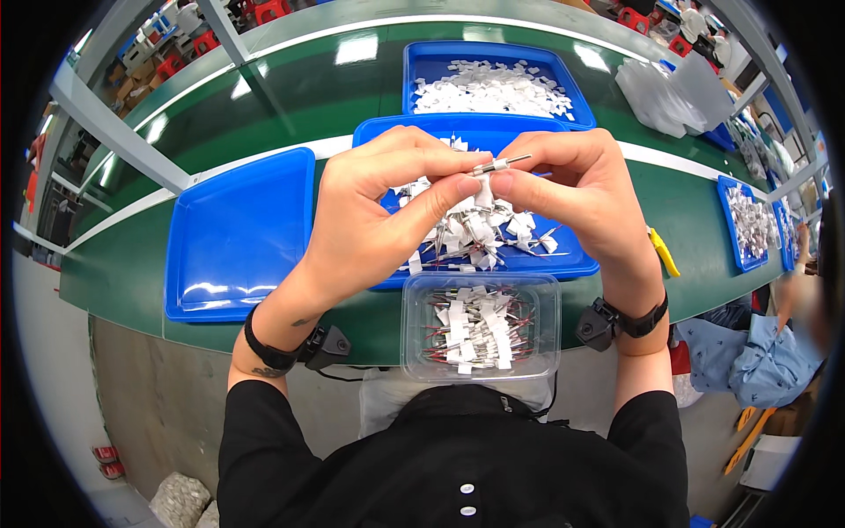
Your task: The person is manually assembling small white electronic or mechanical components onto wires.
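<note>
Both hands meet above the middle blue tray (563,261). Between the thumb and fingers of my left hand (365,207) is a thin wire-ended piece with a white sleeve (500,165); its bare tip points to the right. My right hand (585,189) pinches the same piece from the other side, its thumb close to the left thumb. What the fingertips cover is hidden. In the tray below lies a loose heap of similar white-tagged wire pieces (475,233). Nearer my body, a clear plastic box (553,330) contains many such pieces with red and dark wire ends, laid in rows.
Left of the hands stands a bare blue tray (242,238). Farther back, another blue tray (409,88) holds small white parts (493,88). A yellow-handled tool (664,253) lies right of my wrist. Clear plastic bags (664,92) rest at back right. A person in blue (748,352) sits at right.
</note>
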Motion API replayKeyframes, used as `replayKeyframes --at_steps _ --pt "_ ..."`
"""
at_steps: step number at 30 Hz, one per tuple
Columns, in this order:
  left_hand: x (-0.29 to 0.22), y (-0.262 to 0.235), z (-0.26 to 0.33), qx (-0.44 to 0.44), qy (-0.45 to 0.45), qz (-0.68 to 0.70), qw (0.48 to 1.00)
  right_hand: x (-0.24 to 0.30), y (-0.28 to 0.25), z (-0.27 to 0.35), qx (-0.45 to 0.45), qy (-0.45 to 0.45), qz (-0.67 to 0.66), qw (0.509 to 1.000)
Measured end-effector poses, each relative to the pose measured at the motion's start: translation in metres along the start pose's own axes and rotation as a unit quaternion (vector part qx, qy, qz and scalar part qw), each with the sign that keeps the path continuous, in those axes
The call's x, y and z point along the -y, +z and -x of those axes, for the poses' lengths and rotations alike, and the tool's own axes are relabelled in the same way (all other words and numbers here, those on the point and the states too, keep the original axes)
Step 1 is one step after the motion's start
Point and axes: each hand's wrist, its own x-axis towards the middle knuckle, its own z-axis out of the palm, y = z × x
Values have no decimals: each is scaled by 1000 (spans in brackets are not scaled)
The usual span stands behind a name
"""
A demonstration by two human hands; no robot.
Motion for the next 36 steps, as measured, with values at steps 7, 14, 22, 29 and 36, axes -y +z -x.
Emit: replayKeyframes --at_steps 7,14,22,29,36 --pt "0 2 -3 -2 34 -72 997 -2 -7 -3 27 37 -36 998" --pt "-2 4 -5 -84 38 -225 970 -7 1 -1 -48 36 -38 997" --pt "-8 10 -8 -29 -77 -84 993 -4 4 -2 -61 -2 66 996" --pt "-10 8 -7 -1 -130 -69 989 -1 11 1 -61 -4 108 992" --pt "-9 4 -12 54 -64 -141 986 -3 -1 -6 -4 42 92 995"
